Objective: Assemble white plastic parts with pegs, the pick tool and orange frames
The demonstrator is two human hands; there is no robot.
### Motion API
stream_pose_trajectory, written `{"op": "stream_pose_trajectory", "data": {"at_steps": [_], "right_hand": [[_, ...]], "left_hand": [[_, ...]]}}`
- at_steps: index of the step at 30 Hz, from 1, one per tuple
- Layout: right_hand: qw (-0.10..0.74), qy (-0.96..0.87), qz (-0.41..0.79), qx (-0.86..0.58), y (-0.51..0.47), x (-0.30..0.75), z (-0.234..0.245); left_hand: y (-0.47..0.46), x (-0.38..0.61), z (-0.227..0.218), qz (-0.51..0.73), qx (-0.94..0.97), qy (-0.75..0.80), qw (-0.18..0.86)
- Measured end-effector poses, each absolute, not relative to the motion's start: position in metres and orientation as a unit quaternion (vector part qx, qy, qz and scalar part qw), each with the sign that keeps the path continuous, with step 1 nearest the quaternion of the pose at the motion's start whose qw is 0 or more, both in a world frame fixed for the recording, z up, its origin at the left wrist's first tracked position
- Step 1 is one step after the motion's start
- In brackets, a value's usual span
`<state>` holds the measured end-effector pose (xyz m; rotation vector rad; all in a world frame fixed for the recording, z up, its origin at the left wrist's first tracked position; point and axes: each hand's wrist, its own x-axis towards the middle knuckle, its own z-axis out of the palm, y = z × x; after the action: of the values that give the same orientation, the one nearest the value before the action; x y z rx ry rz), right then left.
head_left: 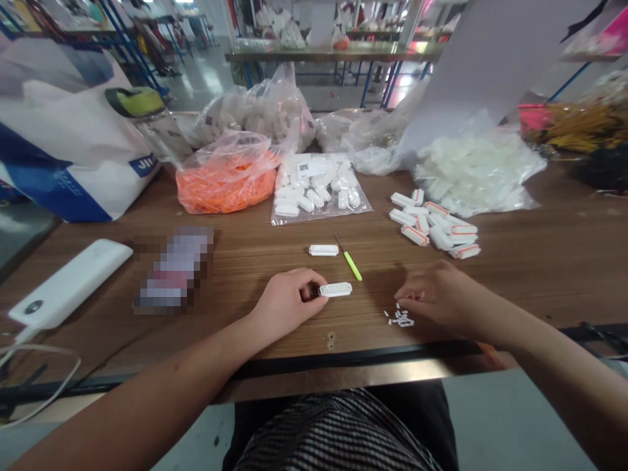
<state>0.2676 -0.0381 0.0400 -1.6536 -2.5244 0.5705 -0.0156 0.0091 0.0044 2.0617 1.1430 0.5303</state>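
Head view: left hand (283,304) fingers grasp a white connector (335,289); right hand (434,294), fingers released, is near tiny white pins (401,318); many bagged connectors (314,186) remain far.

— How is the scene lit?
— Brightly, from overhead; glare is thrown across the floor (209,78), and a soft shadow is cast on the table (245,261) by the right hand (441,294).
— Is it sharp?
— Largely, but one pixelated patch (174,269) is obscured, and the view is bent at the edges.
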Motion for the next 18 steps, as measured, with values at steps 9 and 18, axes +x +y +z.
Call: {"op": "stream_pose_trajectory", "data": {"at_steps": [9, 18], "right_hand": [[0.017, -0.863, 0.067, -0.501, -0.050, 0.260, 0.031], [0.041, -0.753, 0.163, -0.636, -0.045, 0.270, 0.024]], "left_hand": [[0.010, -0.016, 0.005, 0.203, 0.800, 0.439, 0.354], [0.010, -0.017, 0.005, 0.208, 0.803, 0.433, 0.352]]}}
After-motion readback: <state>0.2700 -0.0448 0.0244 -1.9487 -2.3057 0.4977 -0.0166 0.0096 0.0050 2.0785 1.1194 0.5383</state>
